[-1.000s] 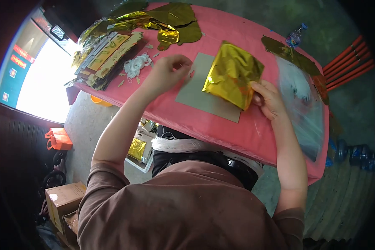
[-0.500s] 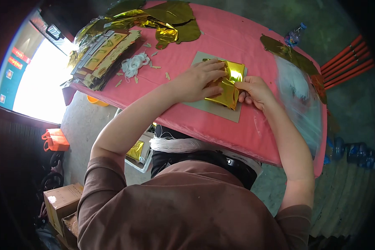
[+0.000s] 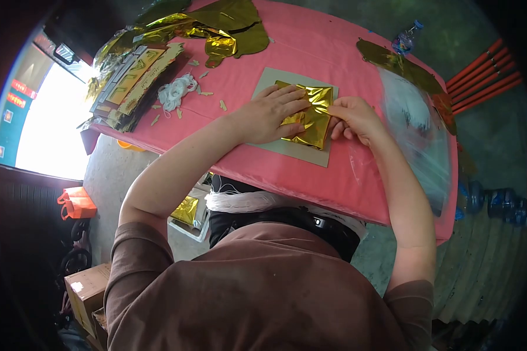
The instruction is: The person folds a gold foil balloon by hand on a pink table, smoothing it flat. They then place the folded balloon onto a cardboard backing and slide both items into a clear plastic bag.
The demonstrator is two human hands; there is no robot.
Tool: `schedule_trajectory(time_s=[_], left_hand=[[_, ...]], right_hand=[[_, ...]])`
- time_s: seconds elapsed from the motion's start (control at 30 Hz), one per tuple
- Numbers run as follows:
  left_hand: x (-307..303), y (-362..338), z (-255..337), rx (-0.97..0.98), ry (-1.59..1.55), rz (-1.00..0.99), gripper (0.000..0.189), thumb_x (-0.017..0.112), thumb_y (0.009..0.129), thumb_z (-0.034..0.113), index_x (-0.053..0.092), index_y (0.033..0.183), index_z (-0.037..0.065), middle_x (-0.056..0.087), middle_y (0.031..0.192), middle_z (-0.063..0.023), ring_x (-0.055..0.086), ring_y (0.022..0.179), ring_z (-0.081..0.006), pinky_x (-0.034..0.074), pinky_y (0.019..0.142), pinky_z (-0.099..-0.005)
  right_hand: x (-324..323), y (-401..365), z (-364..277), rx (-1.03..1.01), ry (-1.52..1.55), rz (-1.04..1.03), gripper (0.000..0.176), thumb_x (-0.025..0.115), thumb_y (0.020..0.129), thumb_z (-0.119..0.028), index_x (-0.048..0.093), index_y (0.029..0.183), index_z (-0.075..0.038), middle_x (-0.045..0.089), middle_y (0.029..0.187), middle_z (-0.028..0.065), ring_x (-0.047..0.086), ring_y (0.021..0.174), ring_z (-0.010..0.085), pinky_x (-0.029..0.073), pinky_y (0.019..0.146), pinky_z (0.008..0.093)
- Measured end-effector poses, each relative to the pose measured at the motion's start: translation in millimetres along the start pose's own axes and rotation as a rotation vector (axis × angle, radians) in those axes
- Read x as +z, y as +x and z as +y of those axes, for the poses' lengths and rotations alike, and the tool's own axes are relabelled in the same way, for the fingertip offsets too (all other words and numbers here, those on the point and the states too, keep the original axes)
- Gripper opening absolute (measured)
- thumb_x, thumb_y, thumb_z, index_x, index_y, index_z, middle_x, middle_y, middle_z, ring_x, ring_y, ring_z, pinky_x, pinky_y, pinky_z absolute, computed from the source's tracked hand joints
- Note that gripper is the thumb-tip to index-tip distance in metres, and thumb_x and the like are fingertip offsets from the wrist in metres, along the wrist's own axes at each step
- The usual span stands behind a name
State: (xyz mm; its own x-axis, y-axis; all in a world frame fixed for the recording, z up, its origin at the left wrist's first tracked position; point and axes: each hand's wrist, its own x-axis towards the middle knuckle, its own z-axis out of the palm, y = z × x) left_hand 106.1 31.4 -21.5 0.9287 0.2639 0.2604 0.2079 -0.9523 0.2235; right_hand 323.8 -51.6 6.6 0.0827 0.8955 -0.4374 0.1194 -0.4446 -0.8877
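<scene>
left hand (image 3: 267, 116) pressing flat on folded gold foil (image 3: 317, 120), right hand (image 3: 355, 120) pinching its edge, gray board (image 3: 308, 153) lying underneath on pink table (image 3: 240, 160), white string (image 3: 177, 92) resting near small paper pieces

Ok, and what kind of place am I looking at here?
Probably a small packing workshop: folded gold foil on a board, stacked printed cards beside a bundle of white string, and cardboard boxes on the floor.

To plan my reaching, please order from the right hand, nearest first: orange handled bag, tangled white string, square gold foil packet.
1. Square gold foil packet: touching the right hand.
2. Tangled white string: left side.
3. Orange handled bag: far left, floor.
</scene>
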Motion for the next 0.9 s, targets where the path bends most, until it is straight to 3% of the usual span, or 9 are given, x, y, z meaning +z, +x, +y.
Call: schedule_trajectory(time_s=[0.13, 0.2, 0.23, 0.3, 0.33, 0.4, 0.43, 0.5, 0.9], left_hand=[[-4, 3, 3, -0.021, 0.002, -0.026, 0.05, 0.05, 0.088, 0.037, 0.043, 0.128, 0.008, 0.038, 0.137, -0.0155, 0.03, 0.13, -0.0293, 0.02, 0.108, -0.0432], [-5, 5, 3, -0.023, -0.012, -0.029, 0.05, 0.05, 0.088, 0.037, 0.043, 0.128, 0.008, 0.038, 0.136, -0.0157, 0.031, 0.13, -0.0295, 0.02, 0.108, -0.0433], [-5, 6, 3, -0.025, -0.023, -0.032, 0.049, 0.051, 0.088, 0.037, 0.044, 0.128, 0.008, 0.039, 0.136, -0.0159, 0.031, 0.13, -0.0297, 0.02, 0.108, -0.0435], [-6, 7, 3, -0.028, -0.021, -0.03, 0.05, 0.051, 0.088, 0.036, 0.044, 0.128, 0.008, 0.039, 0.136, -0.016, 0.031, 0.13, -0.0299, 0.02, 0.108, -0.0435], [-5, 6, 3, -0.032, -0.019, -0.03, 0.05, 0.051, 0.088, 0.036, 0.043, 0.128, 0.008, 0.039, 0.135, -0.016, 0.031, 0.13, -0.0302, 0.021, 0.108, -0.0436], [-2, 6, 1, -0.029, -0.016, -0.027, 0.051, 0.051, 0.088, 0.036, 0.043, 0.129, 0.008, 0.039, 0.136, -0.0163, 0.031, 0.13, -0.0304, 0.02, 0.108, -0.0435], [-1, 6, 0, -0.023, -0.008, -0.016, 0.051, 0.051, 0.088, 0.036, 0.042, 0.129, 0.008, 0.038, 0.136, -0.0165, 0.031, 0.13, -0.0306, 0.02, 0.108, -0.0435], [1, 6, 0, -0.016, -0.007, 0.006, 0.051, 0.05, 0.087, 0.039, 0.044, 0.128, 0.008, 0.04, 0.134, -0.0161, 0.032, 0.129, -0.0298, 0.021, 0.107, -0.0432], [-5, 9, -8, 0.004, -0.065, -0.054, 0.05, 0.046, 0.091, 0.036, 0.041, 0.131, 0.008, 0.037, 0.138, -0.0153, 0.029, 0.131, -0.0308, 0.02, 0.108, -0.0433]], right_hand=[[-4, -5, 9, -0.203, -0.346, 0.234, 0.018, 0.056, 0.086, -0.014, 0.056, 0.092, 0.002, 0.062, 0.071, 0.0072, 0.059, 0.05, 0.0148, 0.045, 0.043, 0.0238], [3, -8, 18, -0.63, -0.784, 0.469, 0.024, 0.056, 0.085, -0.017, 0.056, 0.098, 0.004, 0.062, 0.089, 0.0104, 0.062, 0.075, 0.0213, 0.05, 0.065, 0.0325], [6, -10, 21, -0.626, -0.784, 0.47, 0.024, 0.056, 0.085, -0.017, 0.056, 0.098, 0.004, 0.062, 0.089, 0.0104, 0.062, 0.075, 0.0213, 0.05, 0.065, 0.0325], [14, -14, 22, -0.879, -0.927, 0.373, 0.038, 0.058, 0.085, -0.024, 0.053, 0.11, 0.004, 0.055, 0.116, 0.0148, 0.05, 0.112, 0.0285, 0.039, 0.095, 0.0403], [16, -12, 25, -0.876, -0.924, 0.37, 0.038, 0.058, 0.085, -0.024, 0.053, 0.11, 0.004, 0.055, 0.116, 0.0148, 0.05, 0.112, 0.0285, 0.039, 0.095, 0.0403], [18, -8, 32, -0.839, -1.046, 0.258, 0.057, 0.056, 0.085, -0.037, 0.044, 0.127, 0.001, 0.035, 0.138, 0.0179, 0.026, 0.132, 0.0306, 0.019, 0.108, 0.0417], [18, -8, 33, -0.835, -1.043, 0.253, 0.057, 0.056, 0.085, -0.037, 0.044, 0.127, 0.001, 0.035, 0.138, 0.0179, 0.026, 0.132, 0.0306, 0.019, 0.108, 0.0417], [16, -7, 36, -0.712, -1.058, 0.146, 0.07, 0.05, 0.087, -0.047, 0.031, 0.137, -0.001, 0.02, 0.146, 0.0177, 0.011, 0.138, 0.0293, 0.009, 0.111, 0.0411], [16, -11, 34, -0.627, -1.229, 0.129, 0.081, 0.039, 0.087, -0.058, 0.019, 0.14, 0.0, 0.013, 0.147, 0.0192, 0.008, 0.138, 0.0294, 0.008, 0.112, 0.0388]])
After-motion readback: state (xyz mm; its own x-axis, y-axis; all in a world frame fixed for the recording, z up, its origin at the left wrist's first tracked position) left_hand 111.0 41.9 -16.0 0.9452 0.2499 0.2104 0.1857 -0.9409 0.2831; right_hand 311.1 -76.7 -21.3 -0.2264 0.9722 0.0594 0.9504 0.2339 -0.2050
